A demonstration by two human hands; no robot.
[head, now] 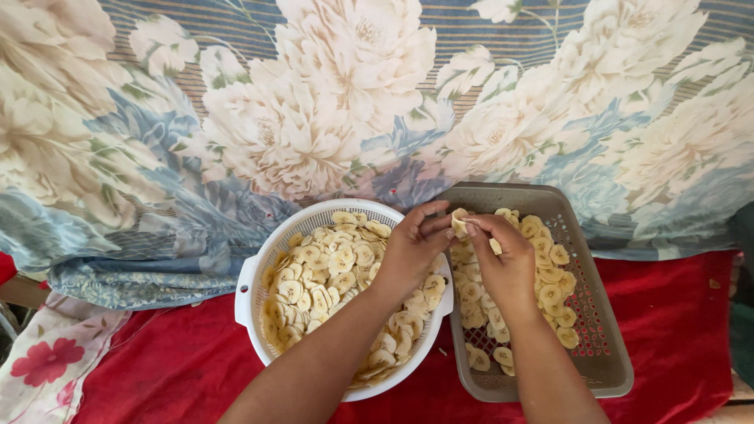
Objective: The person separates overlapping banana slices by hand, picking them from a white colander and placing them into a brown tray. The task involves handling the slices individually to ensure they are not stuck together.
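- Head view: we hold our left hand (408,255) and right hand (503,263) together above the gap between two containers, fingertips of both pinched on one pale banana slice (459,222).
- Both hands are narrowed onto that slice; neither grips anything else.
- The slice sits in the air, just above the near rim of the grey tray (605,345) and beside the white colander (251,286).
- Risk, in our judgement: the slice looks thin and possibly stuck to another, so a hard pull could tear it or drop it onto the red cloth (181,361) between the containers.
- Risk: a forearm resting on the colander rim could tip it.
- Materials: the colander is round, perforated plastic, heaped with slices; the tray is rectangular with a mesh floor and a sparser layer.
- A floral fabric (314,118), soft and creased, lies behind.
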